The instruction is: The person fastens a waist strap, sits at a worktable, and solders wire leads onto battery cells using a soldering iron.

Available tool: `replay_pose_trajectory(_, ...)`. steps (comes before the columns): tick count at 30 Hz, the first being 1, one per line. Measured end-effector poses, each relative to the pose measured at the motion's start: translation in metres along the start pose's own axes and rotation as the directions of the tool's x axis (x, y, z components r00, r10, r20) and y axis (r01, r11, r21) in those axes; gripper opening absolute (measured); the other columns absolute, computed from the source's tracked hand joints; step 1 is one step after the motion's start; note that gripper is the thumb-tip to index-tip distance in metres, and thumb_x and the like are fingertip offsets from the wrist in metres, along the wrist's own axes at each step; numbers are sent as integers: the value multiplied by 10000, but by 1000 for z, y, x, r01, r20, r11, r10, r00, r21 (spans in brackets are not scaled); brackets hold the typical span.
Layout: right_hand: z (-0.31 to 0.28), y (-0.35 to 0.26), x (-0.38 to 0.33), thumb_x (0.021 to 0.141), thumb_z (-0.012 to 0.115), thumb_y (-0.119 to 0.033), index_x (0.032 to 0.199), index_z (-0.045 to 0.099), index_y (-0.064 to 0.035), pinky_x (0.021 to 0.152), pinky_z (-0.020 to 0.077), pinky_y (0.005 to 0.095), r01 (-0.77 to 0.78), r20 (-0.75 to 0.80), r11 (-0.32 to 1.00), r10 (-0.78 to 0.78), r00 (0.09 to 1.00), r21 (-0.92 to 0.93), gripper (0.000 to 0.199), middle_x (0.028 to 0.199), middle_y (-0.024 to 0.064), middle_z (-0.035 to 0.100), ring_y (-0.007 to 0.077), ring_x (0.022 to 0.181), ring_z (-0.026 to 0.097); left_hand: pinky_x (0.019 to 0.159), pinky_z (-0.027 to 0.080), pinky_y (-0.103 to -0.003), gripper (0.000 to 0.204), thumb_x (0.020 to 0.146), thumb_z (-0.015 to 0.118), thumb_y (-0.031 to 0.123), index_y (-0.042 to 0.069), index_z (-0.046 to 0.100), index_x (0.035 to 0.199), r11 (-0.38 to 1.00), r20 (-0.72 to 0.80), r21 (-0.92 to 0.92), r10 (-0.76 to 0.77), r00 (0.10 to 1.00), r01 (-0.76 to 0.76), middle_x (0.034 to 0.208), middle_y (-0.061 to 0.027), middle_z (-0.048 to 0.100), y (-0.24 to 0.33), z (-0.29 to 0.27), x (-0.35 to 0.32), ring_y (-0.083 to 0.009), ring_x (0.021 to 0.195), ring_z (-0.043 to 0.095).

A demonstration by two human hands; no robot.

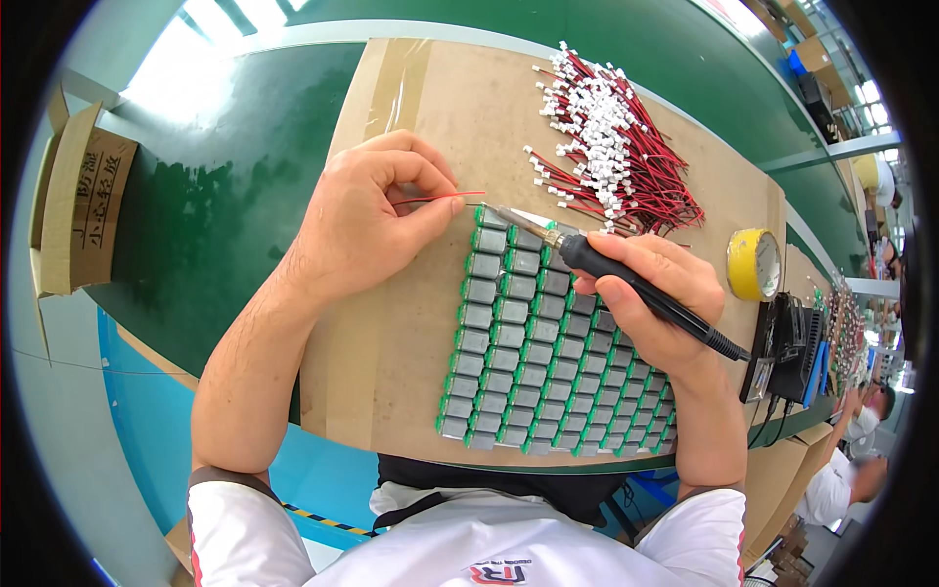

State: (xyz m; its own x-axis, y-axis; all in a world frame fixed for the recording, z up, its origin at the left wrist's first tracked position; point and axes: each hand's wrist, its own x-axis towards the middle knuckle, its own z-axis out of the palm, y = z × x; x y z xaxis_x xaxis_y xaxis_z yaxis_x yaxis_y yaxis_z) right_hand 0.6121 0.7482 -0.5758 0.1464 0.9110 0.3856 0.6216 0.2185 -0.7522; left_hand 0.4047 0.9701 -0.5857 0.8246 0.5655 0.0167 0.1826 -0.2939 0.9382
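Observation:
My left hand (386,201) is closed, with a thin red wire (445,197) pinched between thumb and fingertips. The wire's end reaches over the top left corner of a block of small grey cells (511,338) edged with green circuit boards, set in tight rows. In my right hand (670,293) is a black-handled soldering iron (636,284), slanting down to the left. Its metal tip lies at that same top left corner, close to the wire's end. Whether tip and wire touch I cannot tell. Something white shows beside the iron's shaft, partly covered.
Beyond my right hand lies a heap of red and black wires with white connectors (602,137). A roll of yellow tape (753,264) stands at the right edge of the cardboard sheet (391,372). Farther right are black devices (794,347). An open carton (88,201) sits at left; people work far right.

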Motion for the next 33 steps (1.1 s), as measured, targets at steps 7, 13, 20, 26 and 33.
replay_pose_trajectory(7, 1, 0, -1, 929, 724, -8, 1220, 722, 86, 720, 603, 309, 8, -12, 1000, -8, 1000, -4, 306, 997, 194, 771, 241, 813, 782, 806, 627, -261, 58, 903, 715, -33, -82, 720, 871, 1000, -2, 1, 7, 1000, -7, 1030, -69, 723, 1, 1, 0, -126, 879, 732)
replay_pose_trajectory(13, 1, 0, 0, 923, 739, -11, 1217, 726, 81, 721, 602, 307, 24, -6, 1000, -25, 1000, -19, 309, 979, 186, 766, 237, 814, 782, 814, 631, -262, 64, 909, 710, -44, -92, 717, 867, 1000, -3, 1, 8, 1000, -8, 1031, -75, 721, 1, 1, 0, -145, 916, 755)
replay_pose_trajectory(20, 2, 0, -1, 920, 746, -13, 1215, 729, 78, 719, 602, 307, 19, -20, 1000, -20, 1000, -18, 309, 970, 183, 764, 236, 811, 782, 831, 635, -267, 71, 911, 707, -46, -96, 715, 862, 1000, -5, 5, 13, 1000, -13, 1033, -80, 721, 2, 2, 0, -154, 936, 762)
replay_pose_trajectory(26, 1, -1, -1, 924, 749, -24, 1218, 726, 79, 709, 601, 305, 31, -9, 999, -31, 999, -26, 313, 971, 184, 760, 238, 808, 782, 752, 573, -199, 43, 922, 713, -66, -76, 737, 888, 999, -5, 37, 31, 1000, -31, 1048, -49, 710, -1, 2, -1, -65, 870, 691)
replay_pose_trajectory(33, 0, -1, -2, 932, 746, -38, 1223, 725, 77, 702, 601, 309, 17, 4, 999, -17, 1000, -43, 314, 962, 190, 760, 242, 802, 783, 751, 572, -199, 38, 920, 718, -63, -72, 737, 889, 998, -9, 48, 35, 999, -35, 1046, -47, 711, 0, 2, -1, -61, 864, 686)
